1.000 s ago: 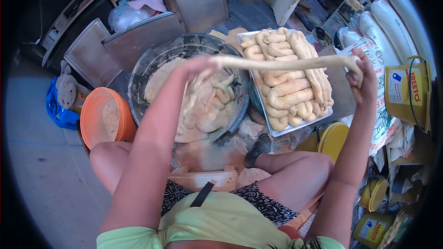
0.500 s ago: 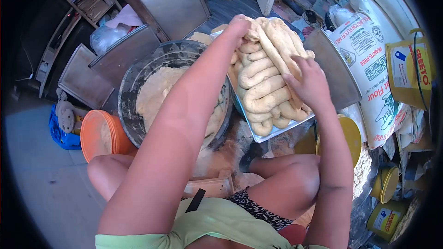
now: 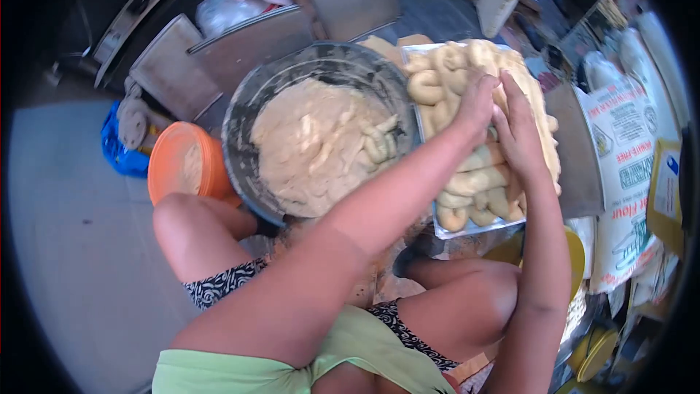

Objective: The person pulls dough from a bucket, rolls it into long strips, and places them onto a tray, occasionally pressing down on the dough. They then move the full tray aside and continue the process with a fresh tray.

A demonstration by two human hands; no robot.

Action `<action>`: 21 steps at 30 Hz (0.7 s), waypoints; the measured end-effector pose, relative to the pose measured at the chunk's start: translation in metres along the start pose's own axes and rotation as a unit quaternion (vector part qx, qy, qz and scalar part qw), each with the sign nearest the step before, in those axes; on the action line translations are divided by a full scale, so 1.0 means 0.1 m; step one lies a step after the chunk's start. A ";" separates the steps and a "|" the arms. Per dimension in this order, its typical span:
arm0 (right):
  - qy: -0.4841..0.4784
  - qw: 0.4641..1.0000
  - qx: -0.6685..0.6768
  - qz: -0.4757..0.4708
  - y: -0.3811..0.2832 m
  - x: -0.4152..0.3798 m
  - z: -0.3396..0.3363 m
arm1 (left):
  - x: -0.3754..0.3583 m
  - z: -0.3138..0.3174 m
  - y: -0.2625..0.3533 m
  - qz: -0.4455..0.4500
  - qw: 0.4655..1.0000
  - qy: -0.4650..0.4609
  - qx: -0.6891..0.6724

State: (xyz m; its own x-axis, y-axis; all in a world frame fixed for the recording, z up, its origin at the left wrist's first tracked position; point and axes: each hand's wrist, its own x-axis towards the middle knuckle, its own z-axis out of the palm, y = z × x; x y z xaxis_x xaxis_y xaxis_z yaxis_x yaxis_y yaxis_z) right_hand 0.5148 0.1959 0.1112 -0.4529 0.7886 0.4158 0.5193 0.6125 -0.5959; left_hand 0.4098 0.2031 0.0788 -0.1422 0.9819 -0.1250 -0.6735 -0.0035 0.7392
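Note:
A metal tray (image 3: 467, 231) is heaped with thick ropes of pale dough (image 3: 477, 179), folded back and forth in loops. On top of the heap, my left hand (image 3: 477, 106) and my right hand (image 3: 516, 128) lie close together, their fingertips almost meeting. The fingers of both look stretched out and rest on the dough. Any rope beneath them is hidden. To the left of the tray is a large black basin (image 3: 237, 153) holding a mass of soft dough (image 3: 313, 146) with several shorter strips at its right side.
An orange bucket (image 3: 164, 168) stands left of the basin. Flat metal trays (image 3: 255, 51) lean behind it. Flour sacks (image 3: 620, 175) and a yellow container (image 3: 665, 197) stand at the right. A door edge (image 3: 507, 0) is at the back.
My left hand has moved from the tray's far left corner to the middle of the heap, beside my right hand. The view has swung left, showing more of the basin.

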 end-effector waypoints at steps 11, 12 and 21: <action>-0.178 0.944 -0.276 -0.026 -0.53 0.25 0.37 | -0.87 -3.30 0.26 0.079 0.872 0.363 0.319; -0.152 0.959 -0.230 -0.069 -0.69 0.30 0.50 | -0.99 -3.73 0.23 0.007 0.862 0.402 0.308; -0.338 0.927 -0.095 0.136 -0.14 0.49 3.15 | -1.46 -4.71 -0.67 -0.156 0.860 0.444 0.200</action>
State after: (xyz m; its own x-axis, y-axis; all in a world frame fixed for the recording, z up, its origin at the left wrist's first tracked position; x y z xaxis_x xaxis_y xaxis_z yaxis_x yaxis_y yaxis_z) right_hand 0.2576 0.2090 -0.0766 -0.6032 0.7410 -0.2952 0.7700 0.4445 -0.4578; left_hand 0.1338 -0.0289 -0.2643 -0.6161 0.3917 -0.6833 -0.5016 0.4737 0.7238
